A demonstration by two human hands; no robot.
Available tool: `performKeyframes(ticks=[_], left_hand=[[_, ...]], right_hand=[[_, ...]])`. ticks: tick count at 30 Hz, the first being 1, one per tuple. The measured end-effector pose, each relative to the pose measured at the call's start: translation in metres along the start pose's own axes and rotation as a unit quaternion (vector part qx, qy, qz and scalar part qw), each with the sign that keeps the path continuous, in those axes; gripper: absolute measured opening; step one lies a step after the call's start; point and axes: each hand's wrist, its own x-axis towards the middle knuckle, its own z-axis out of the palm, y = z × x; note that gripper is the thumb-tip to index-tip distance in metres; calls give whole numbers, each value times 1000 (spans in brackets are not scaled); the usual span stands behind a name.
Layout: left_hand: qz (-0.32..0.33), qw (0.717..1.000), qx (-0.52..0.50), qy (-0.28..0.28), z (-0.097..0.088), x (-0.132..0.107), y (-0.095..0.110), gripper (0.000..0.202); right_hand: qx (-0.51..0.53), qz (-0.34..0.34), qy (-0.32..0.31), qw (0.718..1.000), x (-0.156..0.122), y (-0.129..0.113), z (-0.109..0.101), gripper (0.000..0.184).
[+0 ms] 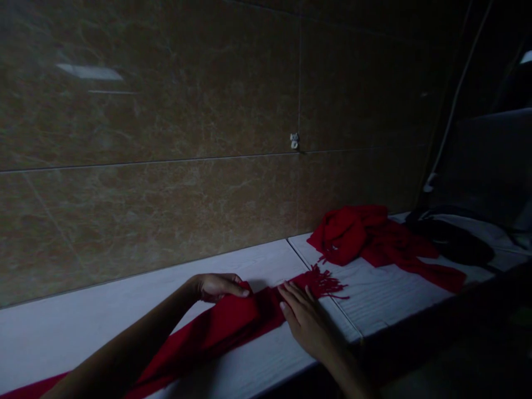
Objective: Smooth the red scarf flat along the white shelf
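Note:
A long red scarf (224, 327) with a fringed end lies stretched along a white tabletop (75, 327). My left hand (218, 287) grips its far edge, fingers curled over a fold of the cloth. Flat on the scarf just short of the fringe (328, 282) rests my right hand (305, 318), fingers spread and pressing down.
A crumpled red scarf (366, 235) lies on a second white table to the right, with a dark cloth (453, 241) beyond it. A brown tiled wall (166, 138) rises directly behind the tables. The right side of the room is dark.

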Motion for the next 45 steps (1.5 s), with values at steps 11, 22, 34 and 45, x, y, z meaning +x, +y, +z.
performKeyframes(ticks=[11,22,34,45], left_hand=[[-79,996,31,-42,3,24,0,47],[-107,908,353,198,-3,11,22,59],[81,808,473,342,45,-42,-17,64],[80,806,542,223,73,-36,-51,86]], right_hand=[[75,-31,29,996,10,-8,5,48],[60,-55,-20,996,27,-36,7,49],[56,-76,-52,994,71,-28,12,48],[-36,-16,-94,995,41,-21,4,50]])
